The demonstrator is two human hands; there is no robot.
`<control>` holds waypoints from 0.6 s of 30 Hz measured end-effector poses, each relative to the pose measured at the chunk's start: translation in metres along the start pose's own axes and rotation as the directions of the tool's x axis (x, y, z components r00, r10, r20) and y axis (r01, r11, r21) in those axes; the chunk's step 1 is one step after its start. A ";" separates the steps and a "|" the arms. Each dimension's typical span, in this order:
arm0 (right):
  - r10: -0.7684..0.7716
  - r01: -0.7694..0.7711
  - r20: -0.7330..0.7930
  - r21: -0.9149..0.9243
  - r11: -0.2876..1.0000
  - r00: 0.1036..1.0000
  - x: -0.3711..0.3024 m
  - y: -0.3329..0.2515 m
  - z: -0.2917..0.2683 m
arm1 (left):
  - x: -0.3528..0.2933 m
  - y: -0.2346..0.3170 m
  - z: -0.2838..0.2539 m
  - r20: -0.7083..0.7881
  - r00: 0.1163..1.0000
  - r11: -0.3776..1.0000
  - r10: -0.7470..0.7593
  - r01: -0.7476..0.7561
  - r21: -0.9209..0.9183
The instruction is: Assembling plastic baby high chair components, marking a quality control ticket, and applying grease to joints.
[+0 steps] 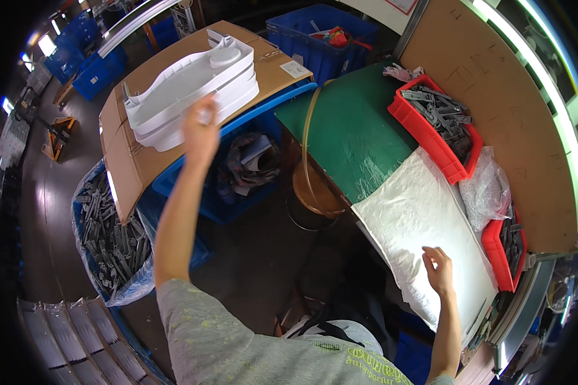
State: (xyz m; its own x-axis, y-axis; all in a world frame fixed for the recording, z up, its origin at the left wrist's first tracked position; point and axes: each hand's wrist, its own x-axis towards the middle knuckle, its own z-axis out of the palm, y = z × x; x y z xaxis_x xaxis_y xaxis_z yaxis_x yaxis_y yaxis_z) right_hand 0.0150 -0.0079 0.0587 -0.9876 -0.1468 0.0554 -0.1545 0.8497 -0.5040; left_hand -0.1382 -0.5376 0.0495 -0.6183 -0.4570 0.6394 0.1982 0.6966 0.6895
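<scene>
My left hand is stretched out to the near side of a stack of white plastic housings. Its fingers are curled and smeared by motion, so I cannot tell whether they touch the stack or hold anything. The housings are long, shallow shells, nested in layers on a brown cardboard sheet. My right hand hovers at or just above a white padded cloth on the bench. Its fingers are loosely bent and apart, with nothing visible in them.
Red bins of grey plastic parts stand along the bench's right side, near a clear plastic bag. A green mat covers the far bench. Lower left is a lined container of grey parts. A bucket stands below the bench.
</scene>
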 end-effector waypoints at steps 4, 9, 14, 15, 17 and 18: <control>-0.266 0.263 -0.033 -0.080 0.962 0.963 0.036 -0.044 0.046 | -0.088 0.005 0.101 0.715 0.577 0.781 -0.395 0.621 -0.070; -0.424 0.414 0.002 -0.216 0.884 0.906 0.076 -0.080 0.084 | -0.131 0.034 0.143 0.665 0.589 0.875 -0.459 0.431 0.222; -0.401 0.388 -0.034 -0.193 0.901 0.916 0.123 -0.103 0.134 | -0.131 0.057 0.121 0.659 0.692 0.936 -0.293 0.350 0.048; -0.352 0.345 -0.080 -0.094 0.934 0.933 0.134 -0.106 0.138 | -0.132 0.061 0.125 0.607 0.764 0.905 -0.218 0.392 -0.167; -0.347 0.340 -0.067 -0.098 0.935 0.936 0.155 -0.119 0.137 | -0.140 0.058 0.140 0.605 0.765 0.897 -0.222 0.403 -0.180; -0.347 0.338 -0.071 -0.108 0.935 0.935 0.164 -0.122 0.137 | -0.137 0.057 0.146 0.530 0.827 0.880 -0.186 0.380 -0.285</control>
State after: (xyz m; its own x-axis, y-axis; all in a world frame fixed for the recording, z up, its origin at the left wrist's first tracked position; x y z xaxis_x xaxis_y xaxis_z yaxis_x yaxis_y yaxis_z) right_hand -0.1247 -0.2057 0.0111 -0.8721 -0.3956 0.2880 -0.4813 0.7994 -0.3595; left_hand -0.1535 -0.3548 -0.0484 -0.9515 -0.2143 0.2207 0.1562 0.2814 0.9468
